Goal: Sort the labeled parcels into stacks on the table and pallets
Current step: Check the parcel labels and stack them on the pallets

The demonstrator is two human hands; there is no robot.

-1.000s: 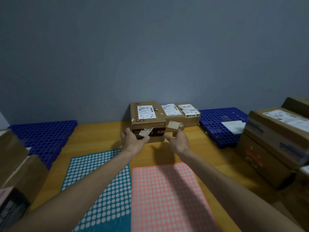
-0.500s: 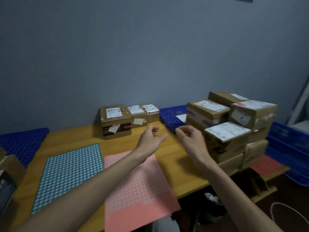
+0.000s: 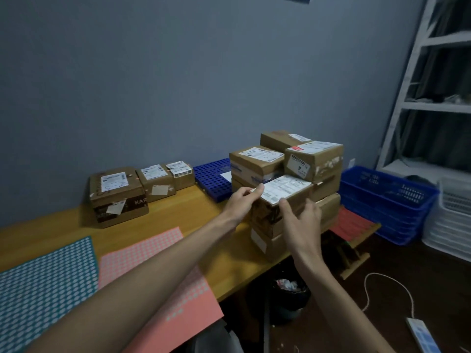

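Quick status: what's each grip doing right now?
Left grip: pinches the left corner of the top front parcel.
Right grip: open, fingers fairly straight, touching that parcel's near side.

A small parcel-sorting storeroom is shown. On a wooden table [image 3: 178, 212], labelled cardboard parcels [image 3: 257, 161] are stacked beside a blue plastic pallet [image 3: 211, 174], and a blue crate [image 3: 387, 200] and white shelving [image 3: 438, 107] are seen nearby.
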